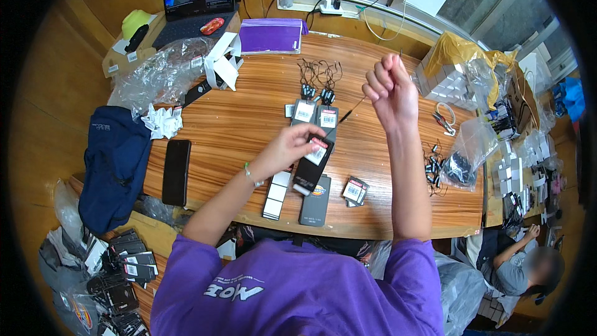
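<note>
My left hand pinches a black hang tag that carries a white and red barcode sticker. A thin black hang-tag string runs up from the tag to my right hand, which is raised with its fingers closed on the string's end. Under the tag lies a dark grey tag with a round logo. To its left is a strip of white stickers, and to its right a few small square tags. Just beyond my left hand lie grey stickered tags with several strings at their far end.
A phone and navy bag are at left, a laptop and purple folder behind. Loose black strings, pliers and a plastic bag lie right. Another person sits at lower right.
</note>
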A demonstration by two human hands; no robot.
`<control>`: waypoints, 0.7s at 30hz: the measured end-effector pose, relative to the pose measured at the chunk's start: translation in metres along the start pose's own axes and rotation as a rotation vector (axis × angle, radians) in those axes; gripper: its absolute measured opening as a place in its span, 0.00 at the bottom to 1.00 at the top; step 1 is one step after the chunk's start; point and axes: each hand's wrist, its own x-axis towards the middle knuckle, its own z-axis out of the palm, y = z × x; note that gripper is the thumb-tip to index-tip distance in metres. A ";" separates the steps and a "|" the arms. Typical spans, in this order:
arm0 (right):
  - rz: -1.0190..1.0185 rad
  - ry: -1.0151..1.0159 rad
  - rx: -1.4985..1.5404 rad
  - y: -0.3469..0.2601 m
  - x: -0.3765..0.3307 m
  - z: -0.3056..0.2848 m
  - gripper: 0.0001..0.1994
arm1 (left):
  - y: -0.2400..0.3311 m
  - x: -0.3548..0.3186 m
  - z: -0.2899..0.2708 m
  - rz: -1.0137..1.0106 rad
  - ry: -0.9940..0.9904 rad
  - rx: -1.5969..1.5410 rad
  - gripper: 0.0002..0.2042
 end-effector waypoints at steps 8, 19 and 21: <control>0.057 0.041 -0.169 -0.011 0.068 -0.020 0.11 | -0.008 0.072 -0.021 0.082 0.086 0.224 0.13; 0.200 0.140 -0.348 0.031 0.113 -0.065 0.12 | -0.013 0.091 -0.019 0.292 0.324 1.108 0.13; 0.230 0.153 -0.353 0.047 0.125 -0.074 0.12 | -0.013 0.088 -0.024 0.324 0.331 1.180 0.15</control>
